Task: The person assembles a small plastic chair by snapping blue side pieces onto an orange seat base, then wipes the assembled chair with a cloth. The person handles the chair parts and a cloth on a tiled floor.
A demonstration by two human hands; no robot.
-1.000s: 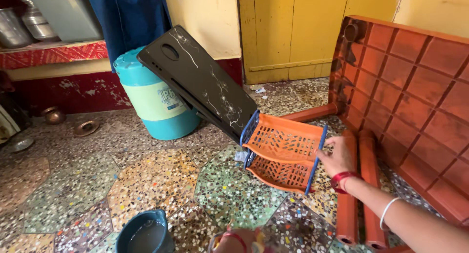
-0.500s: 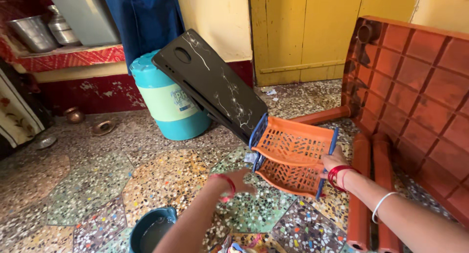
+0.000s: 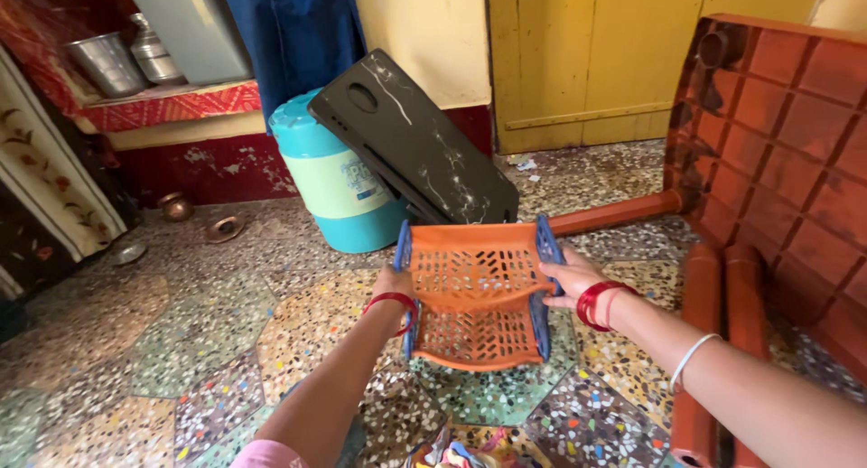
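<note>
Holding a small orange plastic rack (image 3: 474,296) with slotted shelves and blue side posts, a person is gripping it from both sides just above a speckled mosaic floor (image 3: 181,360). The rack is sitting in the middle of the view, tipped so that its two perforated shelves are facing up toward the camera. The left hand (image 3: 395,287) is clasping the blue post on the rack's left side, fingers curled around it, a red bangle circling the wrist. The right hand (image 3: 571,276) is grasping the blue post on the right side, fingers wrapped over its edge, with red bangles at the wrist and a thin white one further up the forearm. Just behind the rack, a dark marbled board (image 3: 415,143) with a round hole is leaning tilted against a teal and pale green drum (image 3: 330,183). To the right, a large red plastic table (image 3: 777,152) is lying on its side, its ribbed underside showing and its legs stretching along the floor near the right forearm. Behind everything, a yellow door (image 3: 578,61) and a cream wall are standing, with a blue cloth (image 3: 289,34) hanging down at the left. At the far left, steel pots (image 3: 122,61) are resting on a red shelf (image 3: 172,107).
</note>
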